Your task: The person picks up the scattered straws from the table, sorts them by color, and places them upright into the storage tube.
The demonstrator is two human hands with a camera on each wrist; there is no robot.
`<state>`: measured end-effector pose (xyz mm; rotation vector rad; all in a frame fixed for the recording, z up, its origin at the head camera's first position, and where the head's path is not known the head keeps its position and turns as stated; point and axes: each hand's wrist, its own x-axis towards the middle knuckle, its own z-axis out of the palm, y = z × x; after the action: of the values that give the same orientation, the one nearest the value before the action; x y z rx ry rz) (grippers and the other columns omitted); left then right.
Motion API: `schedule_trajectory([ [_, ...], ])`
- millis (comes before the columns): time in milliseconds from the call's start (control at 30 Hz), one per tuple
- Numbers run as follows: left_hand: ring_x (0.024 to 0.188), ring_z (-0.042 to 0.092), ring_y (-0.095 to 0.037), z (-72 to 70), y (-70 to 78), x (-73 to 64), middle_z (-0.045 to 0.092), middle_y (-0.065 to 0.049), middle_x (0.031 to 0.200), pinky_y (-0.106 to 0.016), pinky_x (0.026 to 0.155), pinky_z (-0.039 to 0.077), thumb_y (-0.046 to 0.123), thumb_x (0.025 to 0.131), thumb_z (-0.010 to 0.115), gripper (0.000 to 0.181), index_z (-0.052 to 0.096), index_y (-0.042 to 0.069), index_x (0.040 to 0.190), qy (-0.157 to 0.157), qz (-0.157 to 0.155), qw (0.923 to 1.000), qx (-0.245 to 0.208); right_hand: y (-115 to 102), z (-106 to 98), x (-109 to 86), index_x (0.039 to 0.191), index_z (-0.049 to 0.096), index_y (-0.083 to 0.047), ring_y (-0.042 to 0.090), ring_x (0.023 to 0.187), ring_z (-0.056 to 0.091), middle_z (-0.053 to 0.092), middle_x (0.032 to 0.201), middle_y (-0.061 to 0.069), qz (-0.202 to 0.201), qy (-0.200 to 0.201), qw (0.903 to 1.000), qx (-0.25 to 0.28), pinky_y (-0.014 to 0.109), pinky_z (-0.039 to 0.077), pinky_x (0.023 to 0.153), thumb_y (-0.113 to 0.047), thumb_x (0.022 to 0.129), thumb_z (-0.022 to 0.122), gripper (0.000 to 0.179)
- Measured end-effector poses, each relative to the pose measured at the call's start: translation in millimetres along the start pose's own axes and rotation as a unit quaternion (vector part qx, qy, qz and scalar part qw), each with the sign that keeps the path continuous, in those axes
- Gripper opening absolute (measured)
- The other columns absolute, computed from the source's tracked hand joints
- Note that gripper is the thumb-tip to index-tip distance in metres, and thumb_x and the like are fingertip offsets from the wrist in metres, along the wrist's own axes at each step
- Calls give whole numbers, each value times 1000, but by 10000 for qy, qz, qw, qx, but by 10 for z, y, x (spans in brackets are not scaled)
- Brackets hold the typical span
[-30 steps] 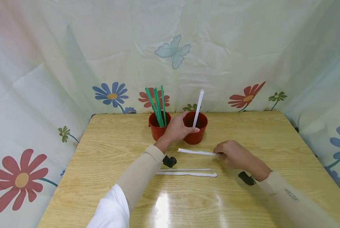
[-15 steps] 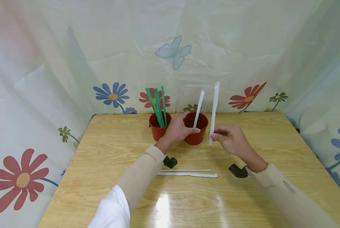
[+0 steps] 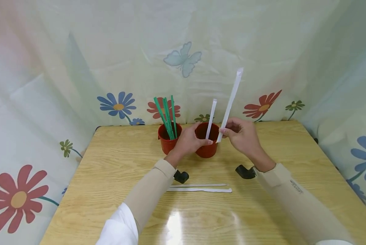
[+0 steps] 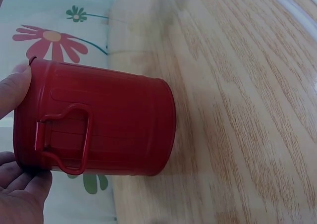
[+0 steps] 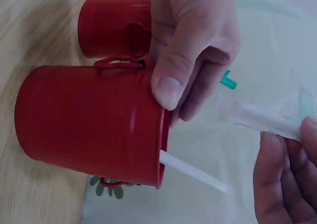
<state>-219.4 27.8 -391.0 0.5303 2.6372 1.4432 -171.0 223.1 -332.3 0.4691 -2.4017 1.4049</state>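
My left hand point(image 3: 187, 141) grips the rim of the right red pail point(image 3: 207, 152), thumb on the near side and fingers on the far side. The left wrist view shows this pail point(image 4: 111, 120) with its small side handle. One white paper-wrapped straw point(image 3: 211, 117) leans inside it. With thumb and fingers, my right hand point(image 3: 243, 137) pinches a second wrapped straw point(image 3: 232, 97) near its lower end. That straw tilts up to the right, its bottom end close to the pail's right rim. In the right wrist view, the wrapper's end point(image 5: 230, 110) sticks out past the fingers.
Another red pail point(image 3: 168, 146), holding several green straws point(image 3: 167, 117), stands just left. Two white strips, a wider one point(image 3: 201, 190) and a thinner one point(image 3: 201, 185), lie on the wooden table point(image 3: 109, 163). A flowered curtain point(image 3: 124, 51) hangs behind. Black wrist-camera mounts point(image 3: 245, 172) jut below the wrists.
My right hand has picked a wrapped straw up off the table, turned it upright and brought it left to the right pail's rim. My left hand has kept its grip on the pail.
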Motion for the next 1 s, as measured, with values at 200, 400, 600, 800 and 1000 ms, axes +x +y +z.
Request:
schedule_trajectory([
  [200,109,63,-18,15,-3,8,65,-1,128,-36,91,58,39,79,82,74,49,15,141,-26,-53,9999,147,91,68,120,91,73,3,-4,60,64,74,81,22,142,394,9990,-121,16,55,57,-9,91,69,12],
  [400,110,63,-19,10,-25,7,65,-2,128,-36,92,57,37,80,82,73,49,15,141,-36,-32,9999,145,208,153,235,86,72,3,4,60,65,72,78,23,224,484,9986,1,15,55,57,-11,92,69,16],
  [600,108,63,-19,4,-21,24,66,-3,126,-36,90,58,37,79,82,73,50,13,140,80,56,9998,174,308,217,269,83,73,0,15,61,62,69,74,23,459,404,9976,-321,19,50,53,-17,94,68,21],
  [800,108,63,-18,15,-17,24,65,-2,127,-34,89,58,40,79,82,77,48,14,143,58,38,9998,206,368,253,252,88,76,0,13,64,59,72,77,20,660,301,9954,-630,21,46,53,-20,94,67,23],
  [1000,104,64,-17,-1,-16,29,67,-1,123,-33,87,59,39,79,82,71,52,16,139,121,97,9997,171,437,284,258,97,78,1,23,76,64,75,86,19,733,4,9929,-936,25,48,59,-21,96,64,26],
])
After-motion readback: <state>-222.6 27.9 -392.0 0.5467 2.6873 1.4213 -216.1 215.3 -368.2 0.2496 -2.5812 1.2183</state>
